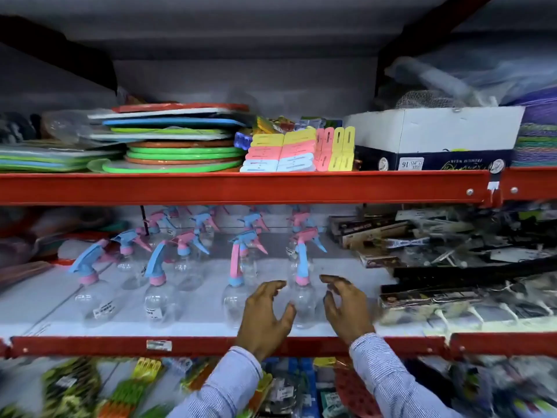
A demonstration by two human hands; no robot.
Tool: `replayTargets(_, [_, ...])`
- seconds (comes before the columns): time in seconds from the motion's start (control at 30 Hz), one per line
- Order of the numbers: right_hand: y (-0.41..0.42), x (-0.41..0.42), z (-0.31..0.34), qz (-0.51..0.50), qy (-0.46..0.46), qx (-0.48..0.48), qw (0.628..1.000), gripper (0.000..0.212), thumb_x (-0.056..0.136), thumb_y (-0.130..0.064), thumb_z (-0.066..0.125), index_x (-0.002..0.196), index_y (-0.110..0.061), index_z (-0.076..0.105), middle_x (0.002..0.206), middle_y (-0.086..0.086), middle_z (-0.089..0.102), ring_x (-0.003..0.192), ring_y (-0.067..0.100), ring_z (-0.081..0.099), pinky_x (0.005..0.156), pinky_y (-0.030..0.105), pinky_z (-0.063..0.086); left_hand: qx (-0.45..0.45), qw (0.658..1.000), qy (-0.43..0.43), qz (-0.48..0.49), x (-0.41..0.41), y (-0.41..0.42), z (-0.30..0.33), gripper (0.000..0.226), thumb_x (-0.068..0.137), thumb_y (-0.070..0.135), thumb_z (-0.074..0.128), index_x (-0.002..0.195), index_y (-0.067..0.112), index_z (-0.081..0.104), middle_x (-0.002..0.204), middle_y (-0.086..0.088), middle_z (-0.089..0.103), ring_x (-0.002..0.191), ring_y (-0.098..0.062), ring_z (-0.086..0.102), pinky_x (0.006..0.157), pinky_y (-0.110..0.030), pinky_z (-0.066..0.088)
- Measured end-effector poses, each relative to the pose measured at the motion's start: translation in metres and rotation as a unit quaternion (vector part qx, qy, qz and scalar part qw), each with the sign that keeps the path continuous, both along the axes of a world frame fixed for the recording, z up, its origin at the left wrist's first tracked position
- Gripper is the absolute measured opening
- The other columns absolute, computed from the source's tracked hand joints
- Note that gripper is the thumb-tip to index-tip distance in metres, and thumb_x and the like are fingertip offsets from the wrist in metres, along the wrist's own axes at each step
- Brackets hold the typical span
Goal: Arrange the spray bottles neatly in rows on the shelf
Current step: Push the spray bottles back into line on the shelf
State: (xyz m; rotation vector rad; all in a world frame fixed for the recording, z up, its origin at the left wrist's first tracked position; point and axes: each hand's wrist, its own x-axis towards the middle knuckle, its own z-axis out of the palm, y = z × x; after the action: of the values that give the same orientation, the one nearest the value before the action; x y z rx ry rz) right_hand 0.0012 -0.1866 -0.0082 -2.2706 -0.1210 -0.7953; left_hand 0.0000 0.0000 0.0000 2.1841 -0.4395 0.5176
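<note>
Several clear spray bottles with pink and blue trigger heads stand in rows on the white middle shelf (196,324). In the front row stand a bottle at the left (90,300), one beside it (156,303), a third (233,297) and the rightmost one (304,300). More bottles (187,254) stand behind them, up to the back wall. My left hand (265,315) and my right hand (345,306) are open on either side of the rightmost front bottle, fingers curled, not touching it.
Dark packaged goods (452,267) crowd the shelf's right side. Red and pink items (36,242) lie at the left. A red beam (241,188) above bears stacked mats, coloured clips and a white box. The red front rail (211,346) edges the shelf, with packets below.
</note>
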Motion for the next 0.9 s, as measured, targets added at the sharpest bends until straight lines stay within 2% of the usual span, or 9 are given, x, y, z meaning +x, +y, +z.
replayTargets(0.1, [0.004, 0.007, -0.010, 0.037, 0.109, 0.079, 0.990, 0.044, 0.084, -0.003, 0.053, 0.123, -0.020, 0.058, 0.116, 0.000, 0.068, 0.106, 0.020, 0.065, 0.092, 0.023, 0.048, -0.014, 0.993, 0.112, -0.027, 0.009, -0.010, -0.007, 0.070, 0.075, 0.038, 0.061, 0.138, 0.015, 0.042, 0.139, -0.006, 0.053, 0.124, -0.022, 0.053, 0.105, -0.039, 0.046])
replayTargets(0.2, [0.005, 0.008, -0.012, 0.048, 0.139, 0.089, 0.985, 0.044, 0.083, 0.000, 0.053, 0.120, -0.022, 0.061, 0.108, -0.005, 0.069, 0.102, 0.016, 0.067, 0.090, 0.020, 0.047, -0.042, 0.983, 0.170, -0.050, 0.014, -0.017, -0.011, 0.062, 0.078, 0.028, 0.067, 0.135, 0.018, 0.044, 0.133, -0.002, 0.058, 0.116, -0.019, 0.058, 0.099, -0.032, 0.048])
replayTargets(0.27, [0.003, 0.007, -0.011, 0.053, 0.140, 0.088, 0.985, 0.044, 0.082, 0.000, 0.053, 0.119, -0.022, 0.063, 0.108, -0.003, 0.072, 0.098, 0.013, 0.067, 0.090, 0.021, 0.048, -0.057, 0.981, 0.178, -0.058, 0.014, -0.018, -0.013, 0.060, 0.078, 0.026, 0.070, 0.133, 0.018, 0.046, 0.130, 0.000, 0.060, 0.107, -0.013, 0.059, 0.096, -0.028, 0.049])
replayTargets(0.4, [0.002, 0.002, -0.014, 0.053, 0.142, 0.097, 0.984, 0.042, 0.083, -0.001, 0.054, 0.121, -0.019, 0.061, 0.111, -0.001, 0.071, 0.096, 0.010, 0.064, 0.090, 0.019, 0.046, -0.039, 0.984, 0.163, -0.052, 0.016, -0.016, -0.021, 0.066, 0.075, 0.035, 0.073, 0.133, 0.018, 0.046, 0.129, 0.000, 0.062, 0.108, -0.014, 0.062, 0.096, -0.028, 0.051])
replayTargets(0.57, [-0.001, -0.008, -0.022, 0.057, 0.133, 0.113, 0.983, 0.042, 0.085, -0.003, 0.054, 0.124, -0.017, 0.059, 0.112, -0.001, 0.070, 0.099, 0.013, 0.065, 0.093, 0.025, 0.050, -0.025, 0.987, 0.144, -0.063, 0.007, -0.017, -0.022, 0.062, 0.077, 0.033, 0.072, 0.133, 0.020, 0.047, 0.126, 0.002, 0.064, 0.103, -0.007, 0.060, 0.084, -0.004, 0.043])
replayTargets(0.63, [0.001, -0.013, -0.025, 0.055, 0.134, 0.112, 0.983, 0.044, 0.086, -0.007, 0.055, 0.129, -0.016, 0.054, 0.122, 0.003, 0.066, 0.109, 0.017, 0.063, 0.097, 0.027, 0.048, -0.012, 0.990, 0.125, -0.062, 0.003, -0.016, -0.022, 0.062, 0.079, 0.035, 0.070, 0.134, 0.020, 0.046, 0.131, 0.001, 0.062, 0.112, -0.011, 0.060, 0.089, -0.008, 0.042])
replayTargets(0.77, [0.008, -0.035, -0.035, 0.012, 0.027, 0.005, 1.000, 0.057, 0.087, -0.014, 0.051, 0.142, -0.016, 0.035, 0.149, 0.000, 0.039, 0.138, 0.016, 0.036, 0.115, 0.028, 0.028, 0.044, 0.997, 0.054, -0.023, -0.013, -0.003, -0.029, 0.071, 0.083, 0.047, 0.060, 0.144, 0.025, 0.032, 0.148, 0.010, 0.040, 0.137, -0.011, 0.037, 0.112, -0.024, 0.030])
replayTargets(0.83, [0.014, -0.050, -0.037, 0.005, -0.026, -0.098, 0.995, 0.062, 0.088, -0.016, 0.046, 0.146, -0.018, 0.024, 0.155, -0.004, 0.025, 0.145, 0.012, 0.019, 0.118, 0.027, 0.017, 0.054, 0.999, 0.000, 0.001, -0.027, 0.009, -0.034, 0.069, 0.085, 0.046, 0.057, 0.145, 0.030, 0.028, 0.148, 0.016, 0.033, 0.141, -0.005, 0.028, 0.117, -0.025, 0.024])
replayTargets(0.9, [0.021, -0.058, -0.042, 0.013, -0.045, -0.190, 0.981, 0.066, 0.087, -0.015, 0.045, 0.147, -0.015, 0.020, 0.157, 0.001, 0.020, 0.147, 0.014, 0.014, 0.119, 0.032, 0.014, 0.052, 0.997, -0.053, 0.029, -0.038, 0.024, -0.039, 0.064, 0.086, 0.041, 0.057, 0.144, 0.029, 0.032, 0.150, 0.012, 0.036, 0.142, -0.005, 0.028, 0.118, -0.031, 0.029])
